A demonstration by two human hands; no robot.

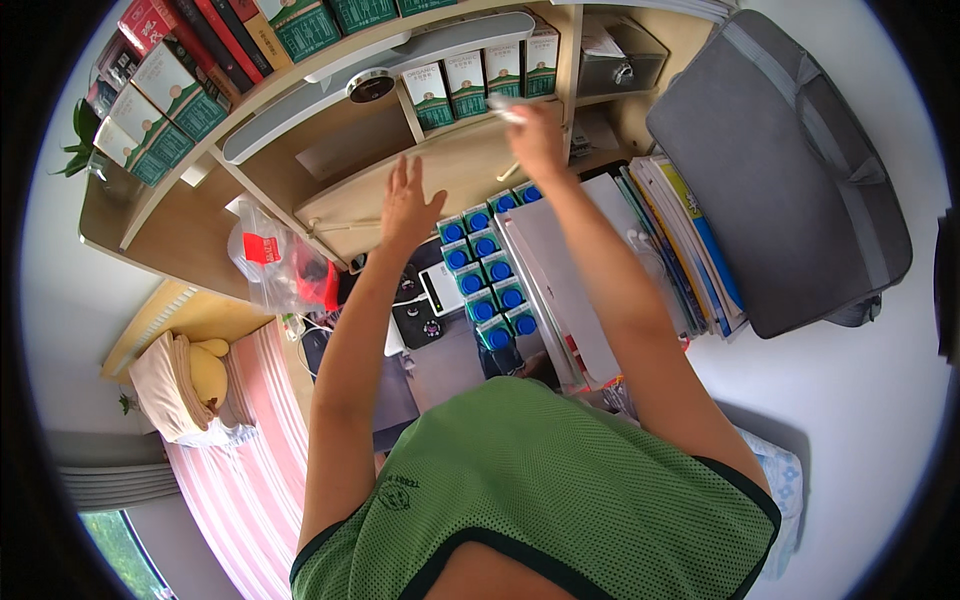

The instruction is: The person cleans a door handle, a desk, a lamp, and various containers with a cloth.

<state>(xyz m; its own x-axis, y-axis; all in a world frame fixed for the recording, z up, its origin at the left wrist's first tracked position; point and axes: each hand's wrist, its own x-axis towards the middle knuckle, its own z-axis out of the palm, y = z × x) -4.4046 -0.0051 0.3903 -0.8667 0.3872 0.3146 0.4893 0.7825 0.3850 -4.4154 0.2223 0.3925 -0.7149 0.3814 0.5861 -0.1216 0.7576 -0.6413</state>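
My left hand [409, 206] is raised over a pale wooden panel [457, 166] of the shelf unit, its fingers apart and nothing in it. Farther right and a little higher, my right hand [536, 142] pinches a small white object [506, 109], blurred, perhaps a crumpled tissue. That hand is just in front of a row of white and green drink cartons [466, 82] standing upright in the shelf. Below the panel, between my forearms, several green cartons with blue caps [484, 277] stand in two columns on the desk.
A grey lamp bar [315, 97] runs under the upper shelf, which carries books [217, 37] and more cartons [161, 105]. A clear plastic bag [262, 259] hangs at left. Papers [562, 277], upright books [675, 247] and a grey fabric bag [772, 180] are at right.
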